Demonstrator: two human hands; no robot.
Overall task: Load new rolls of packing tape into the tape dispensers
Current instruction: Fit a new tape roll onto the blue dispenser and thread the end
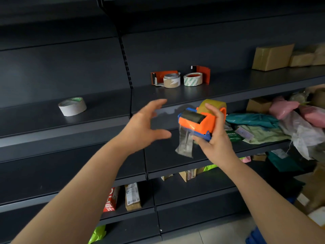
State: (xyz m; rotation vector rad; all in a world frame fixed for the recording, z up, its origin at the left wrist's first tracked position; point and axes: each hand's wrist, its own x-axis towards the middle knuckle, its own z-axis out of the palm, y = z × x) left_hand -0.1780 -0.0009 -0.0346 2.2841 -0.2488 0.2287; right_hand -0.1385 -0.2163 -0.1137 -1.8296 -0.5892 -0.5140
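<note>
Head view: an orange-and-blue tape dispenser is gripped in the right hand and held up in front of dark shelving. A tan roll of packing tape is seated in its cradle, and fingers are curled up over the dispenser's side and the roll. The grasp looks firm. A loose strip of clear tape is seen hanging from the front, below the roller. It is crumpled and not laid across the cutter. The left hand is held open just left of the dispenser, fingers spread and slightly blurred. Nothing is grasped by it and the dispenser is not touched.

On the upper shelf two more orange dispensers are set side by side, each with a roll at it. Whether those rolls are properly seated cannot be told. A spare roll is lying well apart, on the neighbouring bay to the left.

Step judged: the roll is mounted and threading of the tape end is in hand — this unit is judged nearly loaded. The next move calls for the hanging end to be pinched by the left hand, pulled straight over the roller and pressed to the blade edge, with the dispenser kept steady by the right. The sticky strip may fold onto itself if taken carelessly.
</note>
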